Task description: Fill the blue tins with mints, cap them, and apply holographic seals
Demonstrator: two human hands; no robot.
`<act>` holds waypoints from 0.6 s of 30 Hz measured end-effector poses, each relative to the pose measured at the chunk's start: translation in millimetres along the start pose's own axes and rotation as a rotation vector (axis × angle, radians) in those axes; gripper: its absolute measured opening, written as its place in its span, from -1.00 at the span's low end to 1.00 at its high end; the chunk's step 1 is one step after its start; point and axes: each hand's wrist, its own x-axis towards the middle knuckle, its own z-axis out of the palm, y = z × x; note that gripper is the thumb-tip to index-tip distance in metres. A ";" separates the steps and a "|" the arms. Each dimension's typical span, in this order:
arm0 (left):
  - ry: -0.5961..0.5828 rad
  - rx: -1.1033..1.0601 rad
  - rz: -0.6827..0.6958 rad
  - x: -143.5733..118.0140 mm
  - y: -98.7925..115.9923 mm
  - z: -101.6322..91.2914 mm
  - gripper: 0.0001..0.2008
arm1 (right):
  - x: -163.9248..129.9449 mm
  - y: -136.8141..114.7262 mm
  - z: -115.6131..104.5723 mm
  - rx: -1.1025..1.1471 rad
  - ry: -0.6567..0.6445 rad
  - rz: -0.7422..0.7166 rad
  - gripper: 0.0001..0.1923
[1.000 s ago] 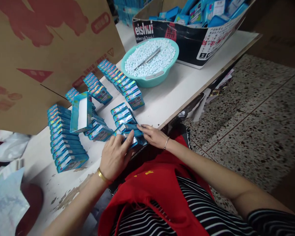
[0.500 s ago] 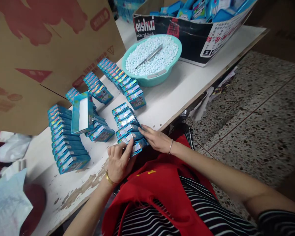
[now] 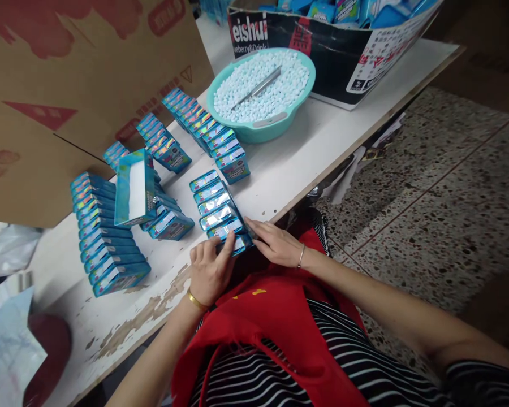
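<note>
A row of several small blue boxes (image 3: 216, 205) stands near the table's front edge, with pale, shiny tops. My left hand (image 3: 212, 268) is at the near end of this row. Its index finger is stretched out and touches the nearest boxes, while the other fingers are half curled; the thumb is hidden. Along the row's right side lies my right hand (image 3: 277, 243), its fingers extended against the boxes. Neither hand is closed round a box. To the left, an open blue tray-like carton (image 3: 150, 192) with a white inside rests on top of other boxes.
More blue box rows (image 3: 110, 243) stand left and behind. A turquoise basin (image 3: 271, 131) holds white pellets and a metal scoop-like tool (image 3: 258, 87). Behind it is a black carton (image 3: 335, 62) full of blue packs. A large brown carton (image 3: 89, 73) borders the table's (image 3: 288, 175) back left.
The view has shifted slightly. My hands have stayed at the row's near end and right side, and the boxes there look more closely lined up.
</note>
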 end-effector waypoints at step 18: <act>-0.328 -0.282 -0.053 12.9 5.6 -10.9 -0.02 | 13.3 -22.8 -16.5 -0.202 0.135 -0.092 -0.33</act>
